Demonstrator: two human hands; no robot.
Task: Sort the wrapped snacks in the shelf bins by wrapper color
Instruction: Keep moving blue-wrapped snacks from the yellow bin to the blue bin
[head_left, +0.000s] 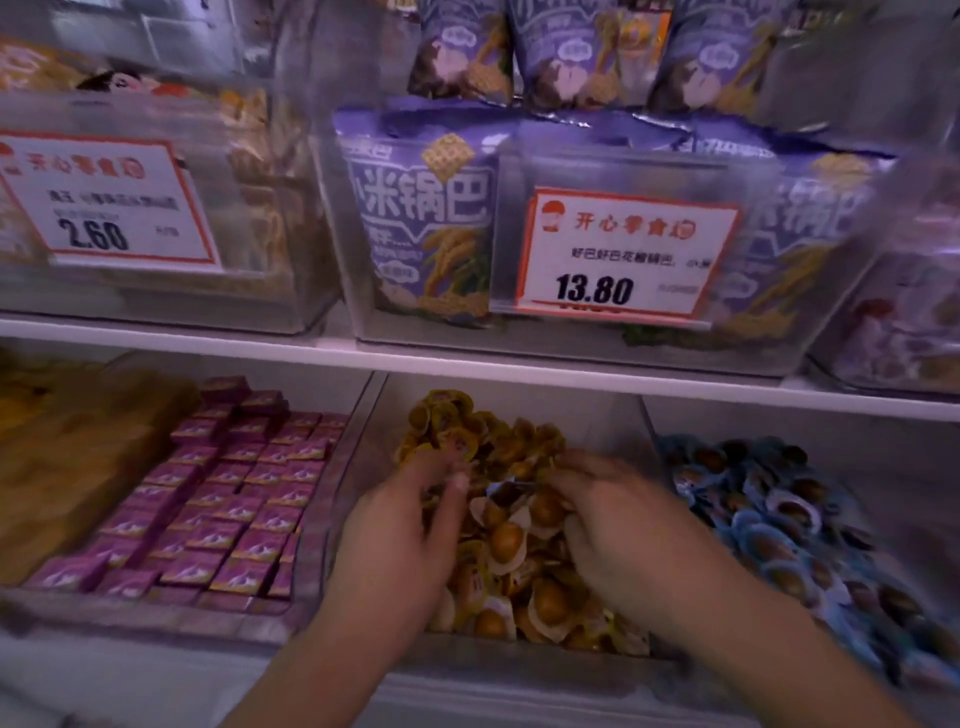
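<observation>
Both hands reach into the middle clear bin (358, 467) on the lower shelf, which is heaped with small orange-wrapped snacks (506, 540). My left hand (400, 540) has its fingers curled, pinching at orange wrappers near the back of the pile. My right hand (618, 525) lies over the pile's right side, its fingertips curled down among the wrappers; a blue-edged wrapper (506, 486) shows between the two hands. The bin to the right holds blue-wrapped snacks (769, 519). The picture is blurred, so what each hand holds is unclear.
Left of the middle bin, a bin holds rows of small purple boxes (223, 499). Farther left lie yellow-brown packs (67, 457). The upper shelf (467, 364) carries clear bins of purple bags (431, 218) with price tags 13.80 (618, 254) and 2.60 (104, 202).
</observation>
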